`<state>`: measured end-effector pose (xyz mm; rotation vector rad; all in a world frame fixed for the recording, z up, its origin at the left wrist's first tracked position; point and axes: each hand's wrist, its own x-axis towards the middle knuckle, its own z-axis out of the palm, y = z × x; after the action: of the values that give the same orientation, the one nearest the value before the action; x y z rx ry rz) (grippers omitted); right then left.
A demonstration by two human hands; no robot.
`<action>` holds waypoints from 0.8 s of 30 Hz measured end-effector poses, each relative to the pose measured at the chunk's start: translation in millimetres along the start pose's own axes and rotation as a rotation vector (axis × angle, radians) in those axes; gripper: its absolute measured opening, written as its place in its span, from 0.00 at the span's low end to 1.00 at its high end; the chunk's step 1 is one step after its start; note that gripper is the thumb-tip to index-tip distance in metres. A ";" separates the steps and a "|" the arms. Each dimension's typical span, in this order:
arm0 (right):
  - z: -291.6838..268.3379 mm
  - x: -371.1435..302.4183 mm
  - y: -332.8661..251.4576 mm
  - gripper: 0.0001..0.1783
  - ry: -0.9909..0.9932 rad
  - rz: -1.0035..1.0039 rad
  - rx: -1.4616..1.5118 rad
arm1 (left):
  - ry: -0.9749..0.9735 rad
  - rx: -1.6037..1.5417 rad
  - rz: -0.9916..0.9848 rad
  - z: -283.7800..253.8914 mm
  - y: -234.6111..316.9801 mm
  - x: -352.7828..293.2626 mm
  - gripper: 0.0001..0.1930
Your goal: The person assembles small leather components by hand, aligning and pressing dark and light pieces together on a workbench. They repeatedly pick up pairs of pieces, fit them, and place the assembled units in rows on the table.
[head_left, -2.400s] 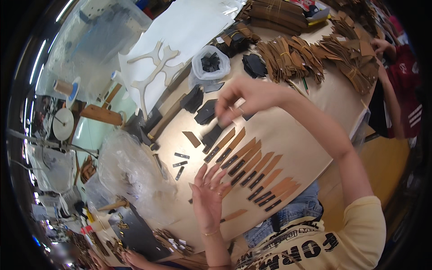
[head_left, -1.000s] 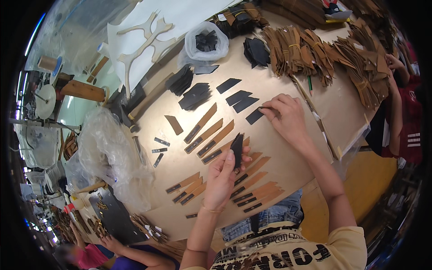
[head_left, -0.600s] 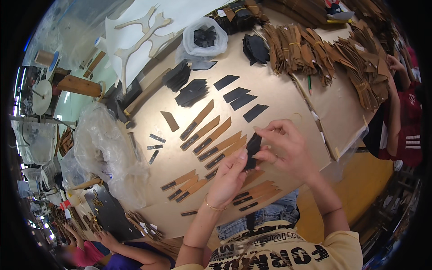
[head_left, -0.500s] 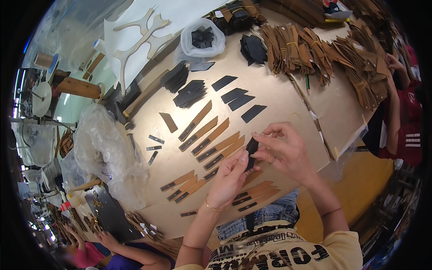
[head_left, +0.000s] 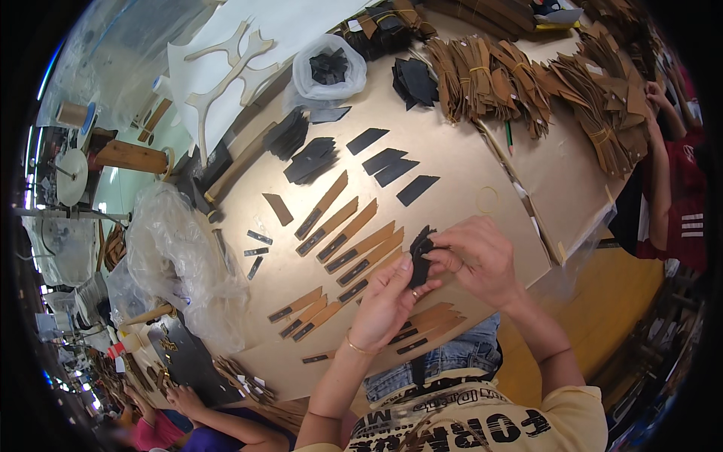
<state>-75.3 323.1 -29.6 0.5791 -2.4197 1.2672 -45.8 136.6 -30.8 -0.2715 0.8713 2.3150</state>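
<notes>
Over the near part of the table, my left hand (head_left: 382, 300) holds a small stack of black cut pieces (head_left: 420, 271) upright between thumb and fingers. At the stack's upper right edge, my right hand (head_left: 482, 260) pinches with thumb and fingertips. Just beyond my hands lie brown strips (head_left: 327, 202) in a slanted row, each with a dark small plate near its lower end. More such strips (head_left: 435, 324) are partly hidden below my hands. Loose black slanted pieces (head_left: 367, 141) lie farther off, beside fanned black stacks (head_left: 311, 160).
A plastic bag (head_left: 330, 66) of black pieces stands at the back. Bundled brown pieces (head_left: 482, 79) fill the far right, near a green pencil (head_left: 510, 138). Crumpled clear plastic (head_left: 177, 260) and a hammer (head_left: 147, 313) lie left. Co-workers' arms (head_left: 659, 181) show at both sides.
My right fingers have shifted along the stack's edge, and its top now looks more spread. The view has moved slightly, so the table things sit a little farther left.
</notes>
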 end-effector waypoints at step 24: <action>-3.5 2.9 -2.1 0.23 -0.094 0.016 -0.038 | 0.030 0.042 0.042 6.8 3.4 3.8 0.19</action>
<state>-76.3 324.4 -25.0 0.6229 -2.5245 1.2230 -50.6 141.0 -25.5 -0.2723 0.9479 2.3337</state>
